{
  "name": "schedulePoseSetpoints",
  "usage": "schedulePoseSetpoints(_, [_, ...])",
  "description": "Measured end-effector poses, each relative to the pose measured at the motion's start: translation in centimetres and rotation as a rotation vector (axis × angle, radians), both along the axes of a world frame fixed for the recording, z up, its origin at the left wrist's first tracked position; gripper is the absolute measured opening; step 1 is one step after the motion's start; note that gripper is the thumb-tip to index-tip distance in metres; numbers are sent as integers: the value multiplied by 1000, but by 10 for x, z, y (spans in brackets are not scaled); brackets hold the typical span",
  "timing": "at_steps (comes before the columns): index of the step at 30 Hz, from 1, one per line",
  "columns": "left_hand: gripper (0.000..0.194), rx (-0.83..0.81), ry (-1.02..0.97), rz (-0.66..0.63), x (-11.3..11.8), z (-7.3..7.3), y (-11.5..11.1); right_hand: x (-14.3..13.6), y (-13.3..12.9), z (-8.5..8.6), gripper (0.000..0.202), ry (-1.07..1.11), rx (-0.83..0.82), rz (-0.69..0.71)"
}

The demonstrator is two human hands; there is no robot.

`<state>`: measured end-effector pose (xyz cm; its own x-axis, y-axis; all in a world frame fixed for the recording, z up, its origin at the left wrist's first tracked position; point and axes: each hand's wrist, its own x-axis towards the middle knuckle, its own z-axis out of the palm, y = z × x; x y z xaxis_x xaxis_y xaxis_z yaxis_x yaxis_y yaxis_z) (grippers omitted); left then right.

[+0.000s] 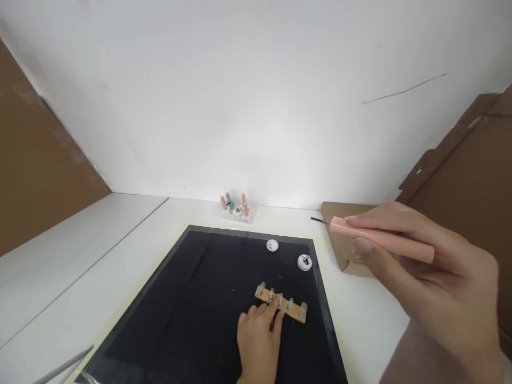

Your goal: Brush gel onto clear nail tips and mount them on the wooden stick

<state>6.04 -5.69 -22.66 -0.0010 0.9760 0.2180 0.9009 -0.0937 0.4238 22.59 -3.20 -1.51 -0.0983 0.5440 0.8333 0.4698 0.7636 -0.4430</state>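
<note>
Raised close to the camera on the right, my right hand (424, 266) pinches the peach cap of a nail polish brush (380, 239). The dark bristles point left, away from any surface. Lower down, my left hand (260, 333) grips the near edge of a wooden strip (298, 310) between thumb and index finger. Several translucent nail tips stand in a row on that strip, which lies slanted on a black mat (192, 298). Part of the strip's edge is hidden by my fingers.
On the mat sit a small white lid (272, 245) and a round white jar (304, 262) with dark bits. A clear holder (250, 217) with several polish bottles stands by the wall. Cardboard (340, 234) lies at right; a grey rod (66, 365) is lower left.
</note>
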Motion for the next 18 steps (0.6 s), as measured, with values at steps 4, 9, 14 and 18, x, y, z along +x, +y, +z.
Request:
schedulePoseSetpoints(4, [28, -5, 5, -8, 1, 0, 0, -1, 0, 1, 23, -9, -10, -11])
schedulePoseSetpoints(9, [28, -14, 11, -18, 2, 0, 0, 1, -1, 1, 20, -21, -27, -26])
schedulePoseSetpoints(14, [25, -35, 3, -19, 2, 1, 0, 2, -1, 1, 20, -34, -33, -33])
schedulePoseSetpoints(18, [25, -63, -11, -17, 3, 5, -2, 1, -1, 2, 20, -43, -33, -28])
